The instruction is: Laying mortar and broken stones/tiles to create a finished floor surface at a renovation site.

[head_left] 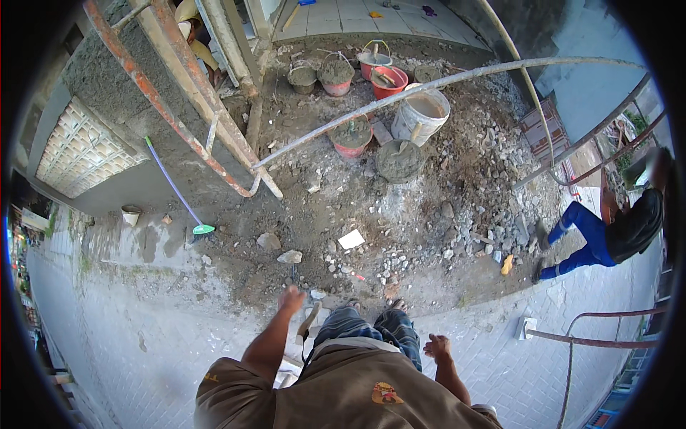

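Observation:
My left hand (291, 299) hangs out in front of me over the edge of the rubble, blurred, its fingers loosely bent and nothing visible in them. Beside it, near my left leg, is a wooden-handled tool (309, 323) whose kind I cannot make out. My right hand (438, 347) hangs by my right hip with fingers half curled and apart, holding nothing that I can see. Ahead of my feet lie a flat white piece (351, 239) and a pale stone (289, 257).
A metal scaffold frame (443, 84) arches ahead over mortar buckets (350, 136) and a large white bucket (421, 118). A broom (203, 229) leans at the left. One person (607, 232) is at the right, another (204, 53) behind the rusty frame. Broken stones (457, 236) cover the ground.

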{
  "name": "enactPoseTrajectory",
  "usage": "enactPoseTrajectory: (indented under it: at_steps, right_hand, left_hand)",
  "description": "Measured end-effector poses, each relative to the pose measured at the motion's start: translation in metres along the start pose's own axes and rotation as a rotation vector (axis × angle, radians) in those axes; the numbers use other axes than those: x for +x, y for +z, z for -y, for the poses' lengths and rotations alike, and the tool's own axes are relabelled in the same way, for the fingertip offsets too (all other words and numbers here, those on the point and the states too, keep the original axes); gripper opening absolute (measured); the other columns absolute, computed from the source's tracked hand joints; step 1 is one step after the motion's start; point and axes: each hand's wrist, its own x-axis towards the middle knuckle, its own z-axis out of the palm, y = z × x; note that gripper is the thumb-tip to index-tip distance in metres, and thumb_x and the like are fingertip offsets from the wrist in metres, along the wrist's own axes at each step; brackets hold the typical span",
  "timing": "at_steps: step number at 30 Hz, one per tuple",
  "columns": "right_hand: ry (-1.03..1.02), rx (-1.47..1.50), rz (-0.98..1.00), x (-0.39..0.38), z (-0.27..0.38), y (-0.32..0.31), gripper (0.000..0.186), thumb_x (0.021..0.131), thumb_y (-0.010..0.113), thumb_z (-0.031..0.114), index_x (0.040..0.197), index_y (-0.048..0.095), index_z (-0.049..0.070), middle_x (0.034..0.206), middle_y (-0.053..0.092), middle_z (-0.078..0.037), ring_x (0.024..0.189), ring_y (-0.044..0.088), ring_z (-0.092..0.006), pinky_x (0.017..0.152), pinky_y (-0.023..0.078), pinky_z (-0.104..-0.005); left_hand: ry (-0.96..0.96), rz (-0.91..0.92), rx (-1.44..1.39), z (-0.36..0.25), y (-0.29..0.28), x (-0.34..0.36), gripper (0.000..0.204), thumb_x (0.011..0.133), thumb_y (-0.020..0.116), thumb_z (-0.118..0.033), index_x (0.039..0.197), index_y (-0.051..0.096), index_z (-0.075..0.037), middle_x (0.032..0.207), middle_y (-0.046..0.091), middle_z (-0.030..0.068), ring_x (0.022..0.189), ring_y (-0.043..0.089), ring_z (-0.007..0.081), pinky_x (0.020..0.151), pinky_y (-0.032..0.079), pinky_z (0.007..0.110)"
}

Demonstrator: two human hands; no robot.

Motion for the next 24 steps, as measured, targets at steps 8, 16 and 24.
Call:
enactPoseTrajectory:
  at_steps: [8, 16, 24]
  right_hand:
    - [-0.012, -0.053, -0.194, -0.007, -0.009, -0.013, 0.033, 0.093, 0.062, 0.026, 0.112, 0.058, 0.0, 0.081, 0.066, -0.014, 0.063, 0.067, -0.0248, 0.055, 0.057, -0.0388]
    - [-0.071, 0.146, -0.287, -0.032, -0.048, -0.009, 0.037, 0.095, 0.06, 0.028, 0.116, 0.057, -0.003, 0.082, 0.067, -0.015, 0.065, 0.068, -0.0254, 0.053, 0.057, -0.0378]
    - [0.139, 0.202, -0.41, -0.074, -0.141, -0.013, 0.033, 0.093, 0.061, 0.029, 0.101, 0.063, -0.003, 0.081, 0.068, -0.015, 0.066, 0.069, -0.0254, 0.057, 0.059, -0.039]
  left_hand:
    - [0.515, -0.476, -0.02, -0.313, -0.354, 0.153, 0.056, 0.09, 0.054, -0.027, 0.145, 0.048, -0.017, 0.139, 0.055, 0.0195, 0.124, 0.056, 0.0362, 0.102, 0.046, 0.047]
    - [0.414, -0.39, 0.556, -0.481, -0.453, 0.183, 0.043, 0.093, 0.051, -0.024, 0.133, 0.062, -0.014, 0.137, 0.061, 0.0101, 0.126, 0.059, 0.0314, 0.102, 0.049, 0.046]
    - [0.755, -0.457, 0.494, -0.461, -0.429, 0.272, 0.038, 0.087, 0.053, -0.031, 0.108, 0.069, -0.005, 0.118, 0.065, 0.0239, 0.113, 0.062, 0.0392, 0.096, 0.049, 0.051]
